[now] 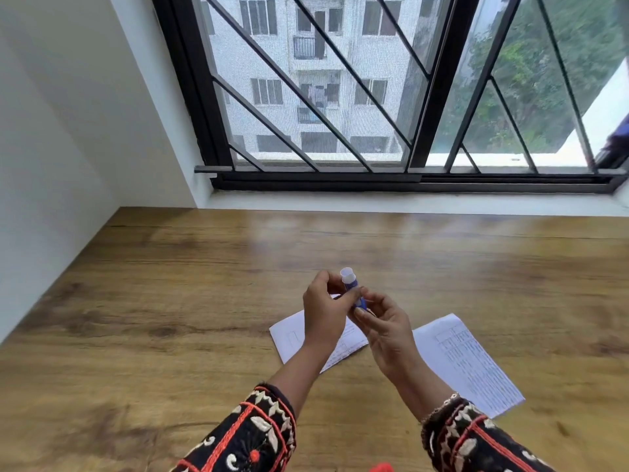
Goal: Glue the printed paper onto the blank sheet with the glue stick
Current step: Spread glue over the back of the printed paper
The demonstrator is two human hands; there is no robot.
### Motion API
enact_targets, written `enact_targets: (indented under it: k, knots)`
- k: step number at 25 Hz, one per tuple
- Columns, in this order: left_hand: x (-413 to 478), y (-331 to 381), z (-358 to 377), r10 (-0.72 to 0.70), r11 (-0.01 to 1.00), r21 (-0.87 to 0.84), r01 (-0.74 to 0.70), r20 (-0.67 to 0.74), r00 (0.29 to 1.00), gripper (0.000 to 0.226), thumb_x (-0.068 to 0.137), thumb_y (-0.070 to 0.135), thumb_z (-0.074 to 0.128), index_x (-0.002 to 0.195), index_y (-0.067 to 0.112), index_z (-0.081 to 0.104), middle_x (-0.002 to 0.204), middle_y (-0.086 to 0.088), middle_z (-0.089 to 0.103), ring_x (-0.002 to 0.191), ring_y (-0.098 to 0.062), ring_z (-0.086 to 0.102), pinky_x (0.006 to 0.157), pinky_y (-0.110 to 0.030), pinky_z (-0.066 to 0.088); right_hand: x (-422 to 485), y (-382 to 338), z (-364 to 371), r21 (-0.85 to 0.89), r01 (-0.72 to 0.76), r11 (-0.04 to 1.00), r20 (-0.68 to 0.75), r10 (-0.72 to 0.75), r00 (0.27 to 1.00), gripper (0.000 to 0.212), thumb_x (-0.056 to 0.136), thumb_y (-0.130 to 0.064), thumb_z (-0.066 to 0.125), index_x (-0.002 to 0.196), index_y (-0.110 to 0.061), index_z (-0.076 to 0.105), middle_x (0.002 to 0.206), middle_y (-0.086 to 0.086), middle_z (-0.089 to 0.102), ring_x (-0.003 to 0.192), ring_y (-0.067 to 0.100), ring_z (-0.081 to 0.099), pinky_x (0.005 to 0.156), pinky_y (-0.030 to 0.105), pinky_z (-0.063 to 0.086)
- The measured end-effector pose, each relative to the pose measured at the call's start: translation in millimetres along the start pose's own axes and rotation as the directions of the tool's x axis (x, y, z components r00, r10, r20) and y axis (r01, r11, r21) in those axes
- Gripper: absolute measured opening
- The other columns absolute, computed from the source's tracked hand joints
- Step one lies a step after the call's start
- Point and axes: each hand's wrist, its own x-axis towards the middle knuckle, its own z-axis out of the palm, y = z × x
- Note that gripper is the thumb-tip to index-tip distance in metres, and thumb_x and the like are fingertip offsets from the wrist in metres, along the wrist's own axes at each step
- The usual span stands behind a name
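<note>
A blue glue stick with a white top end is held upright above the wooden table. My left hand grips its middle, and my right hand pinches its lower end. Under my hands lies a small white sheet with faint printing. A larger paper printed with a table of text lies to the right of it. I cannot tell whether the stick's white top is a cap or the bare glue.
A barred window with a white sill runs along the table's far edge. A white wall borders the table on the left. Bare wood surrounds both papers.
</note>
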Motion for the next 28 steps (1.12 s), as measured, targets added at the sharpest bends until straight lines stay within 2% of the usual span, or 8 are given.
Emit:
enact_targets:
  k: [5,8,12,15,18,22,26,28]
  knots:
    - [-7,7,4,0.031,0.998,-0.058,-0.032,-0.005,0.999,0.027,0.070,0.003,0.077,0.068,0.013,0.052,0.067,0.006,0.058,0.063,-0.002,0.057,0.058,-0.006,0.044,3,0,-3,0.263,-0.084,0.961,-0.053,0.101,0.993,0.022,0.067,0.000,0.059,0.086,-0.005,0.068,0.082,0.006,0.075,0.078,0.015,0.071,0.075,0.021,0.057]
    - [-9,9,6,0.041,0.996,-0.085,-0.037,0.039,0.998,0.017,0.072,-0.002,0.074,0.075,0.001,0.057,0.069,0.002,0.060,0.065,-0.004,0.059,0.060,-0.011,0.049,1,-5,0,0.261,-0.164,0.951,-0.052,0.183,0.982,0.017,0.071,-0.019,0.059,0.074,-0.011,0.073,0.067,0.000,0.072,0.060,0.008,0.067,0.057,0.015,0.055]
    - [-14,12,7,0.081,0.995,-0.067,-0.073,0.116,0.990,0.015,0.072,-0.005,0.070,0.073,-0.002,0.056,0.064,0.001,0.059,0.060,-0.002,0.058,0.062,-0.026,0.053,4,-10,3,0.187,-0.346,0.919,-0.136,0.373,0.918,0.031,0.088,-0.037,0.050,0.072,-0.013,0.058,0.043,-0.005,0.051,0.037,0.004,0.046,0.036,0.014,0.038]
    - [-14,13,6,0.089,0.995,-0.051,-0.085,0.073,0.993,0.013,0.072,-0.006,0.070,0.074,-0.001,0.058,0.070,-0.003,0.063,0.070,-0.012,0.061,0.069,-0.032,0.054,3,-17,0,0.225,-0.387,0.894,-0.053,0.408,0.911,0.025,0.089,-0.029,0.051,0.084,-0.007,0.063,0.064,0.003,0.064,0.051,0.007,0.061,0.047,0.016,0.052]
    - [-12,16,5,0.104,0.993,-0.058,-0.101,0.055,0.993,0.020,0.073,-0.010,0.066,0.074,0.008,0.059,0.069,0.003,0.064,0.069,0.000,0.062,0.065,-0.016,0.052,0,-20,-5,0.335,-0.325,0.884,0.027,0.336,0.941,0.024,0.075,-0.010,0.059,0.099,-0.005,0.062,0.080,0.005,0.069,0.066,0.009,0.068,0.061,0.016,0.057]
    - [-17,19,9,0.114,0.992,-0.070,-0.109,0.075,0.991,0.026,0.075,-0.010,0.065,0.072,0.015,0.058,0.069,0.005,0.064,0.068,0.002,0.063,0.063,-0.014,0.052,-1,-20,-9,0.339,-0.293,0.894,0.038,0.298,0.954,0.028,0.071,-0.005,0.057,0.099,-0.006,0.062,0.074,0.001,0.070,0.061,0.007,0.065,0.056,0.014,0.054]
    - [-19,19,12,0.128,0.990,-0.071,-0.122,0.086,0.988,0.021,0.075,-0.009,0.065,0.074,0.010,0.058,0.068,0.004,0.063,0.066,0.002,0.063,0.062,-0.014,0.052,-3,-22,-6,0.289,-0.316,0.904,0.036,0.319,0.947,0.015,0.077,-0.020,0.057,0.085,-0.008,0.062,0.064,-0.001,0.059,0.048,0.004,0.053,0.046,0.012,0.046]
    - [-21,18,13,0.121,0.991,-0.071,-0.113,0.118,0.986,0.020,0.075,-0.009,0.065,0.074,0.010,0.058,0.066,0.004,0.063,0.063,0.000,0.062,0.058,-0.014,0.051,-4,-23,-4,0.211,-0.362,0.908,0.009,0.369,0.929,0.022,0.087,-0.029,0.050,0.076,-0.013,0.059,0.052,-0.004,0.053,0.042,0.003,0.045,0.040,0.013,0.038]
